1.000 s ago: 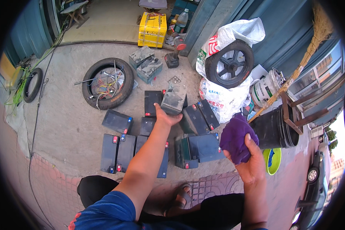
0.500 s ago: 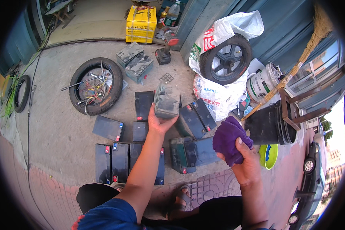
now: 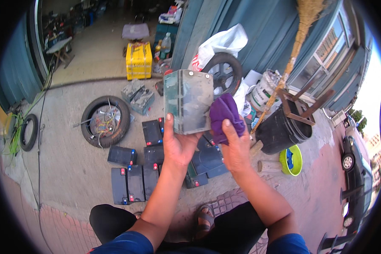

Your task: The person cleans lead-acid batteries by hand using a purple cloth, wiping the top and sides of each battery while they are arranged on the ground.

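Raised in front of me is a dusty dark grey-green battery with terminals along its upper edge. My left hand grips it from below, thumb along its left side. A bunched purple cloth is in my right hand, by the battery's right side; whether it presses on the casing I cannot tell. Several cleaner black batteries with red and blue terminals lie on the ground below, partly hidden by my forearms. Farther off sit dusty batteries.
Left of the batteries lies a tyre with wires and tools inside. A wheel leans on white bags at the back. To the right are a black bucket under a wooden stool, a straw broom and a lime-green bowl.
My left hand has lifted the battery off the ground area and brought it up close. My right hand has moved left with the cloth to the battery's side. The view has tilted up.
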Demonstrator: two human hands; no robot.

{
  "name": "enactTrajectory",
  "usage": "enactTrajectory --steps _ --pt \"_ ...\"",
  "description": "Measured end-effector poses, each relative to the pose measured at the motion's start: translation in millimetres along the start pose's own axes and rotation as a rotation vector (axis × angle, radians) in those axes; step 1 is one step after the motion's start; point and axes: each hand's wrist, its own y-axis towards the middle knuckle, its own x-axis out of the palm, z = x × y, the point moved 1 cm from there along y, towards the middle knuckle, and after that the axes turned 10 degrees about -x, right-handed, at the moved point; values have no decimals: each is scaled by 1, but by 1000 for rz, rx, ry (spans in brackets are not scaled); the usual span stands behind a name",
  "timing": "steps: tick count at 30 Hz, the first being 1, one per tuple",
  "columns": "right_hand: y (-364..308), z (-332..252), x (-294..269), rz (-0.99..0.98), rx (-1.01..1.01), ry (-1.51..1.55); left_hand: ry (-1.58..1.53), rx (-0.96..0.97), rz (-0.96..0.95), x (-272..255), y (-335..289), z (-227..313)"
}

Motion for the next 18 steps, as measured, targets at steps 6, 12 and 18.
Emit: enactTrajectory --steps 6,12,18 --pt "-31 -92 8 87 -266 197 657 -63 -108 96 -54 -4" --pt "-90 -145 -25 158 -346 8 519 -332 -320 122 -95 -29" --pt "-167 -135 -57 175 -201 -242 213 -541 -336 48 -157 -68"
